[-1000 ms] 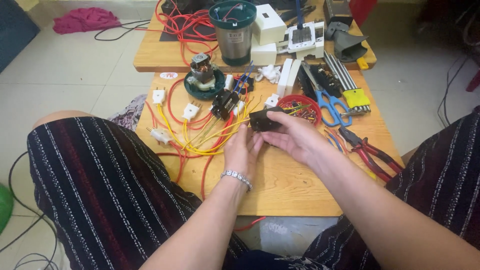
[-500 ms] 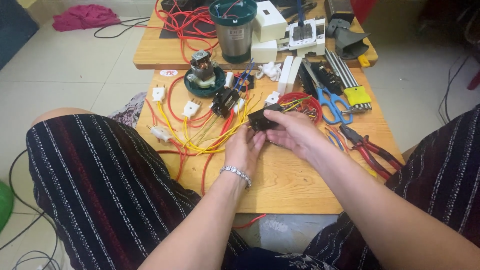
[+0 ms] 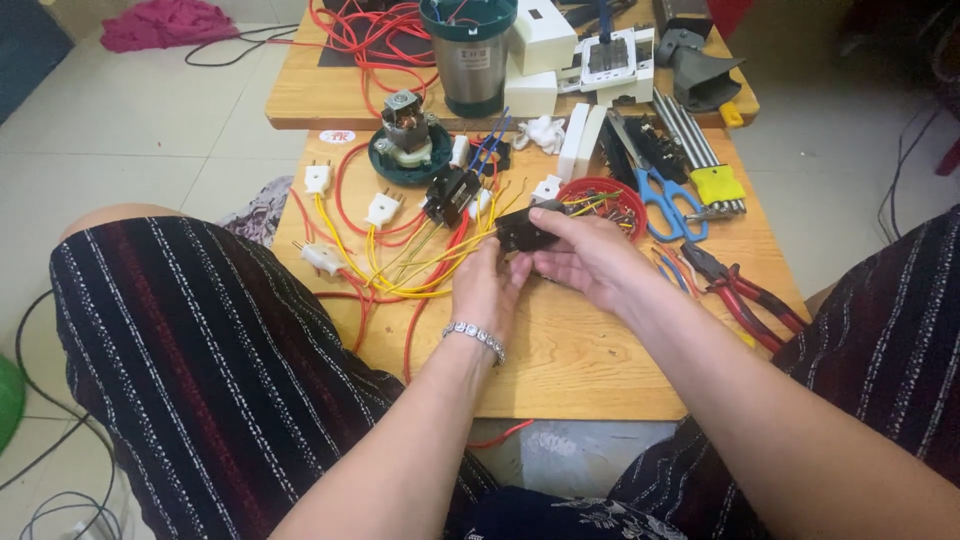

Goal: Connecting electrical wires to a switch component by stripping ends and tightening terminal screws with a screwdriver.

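Observation:
Both hands meet over a low wooden table [image 3: 590, 350]. My right hand [image 3: 585, 258] grips a small black electrical part [image 3: 522, 229] from the right, thumb on top. My left hand [image 3: 487, 285], with a silver bracelet on the wrist, touches the same part from below, fingers curled against it. Yellow and red wires [image 3: 420, 265] run from the part leftward to white plugs [image 3: 381, 208]. A red round dish [image 3: 608, 197] with small pieces sits just behind the hands.
Blue-handled scissors [image 3: 664, 205] and red-handled pliers [image 3: 742, 291] lie to the right. A small motor on a green base [image 3: 405, 140], a black relay-like block [image 3: 452, 192], white boxes [image 3: 545, 38] and a steel canister [image 3: 470, 55] stand behind. My striped-clad knees flank the table.
The hands and the black part have stayed nearly in place; the fingers shifted slightly around the part. The view has tilted a little.

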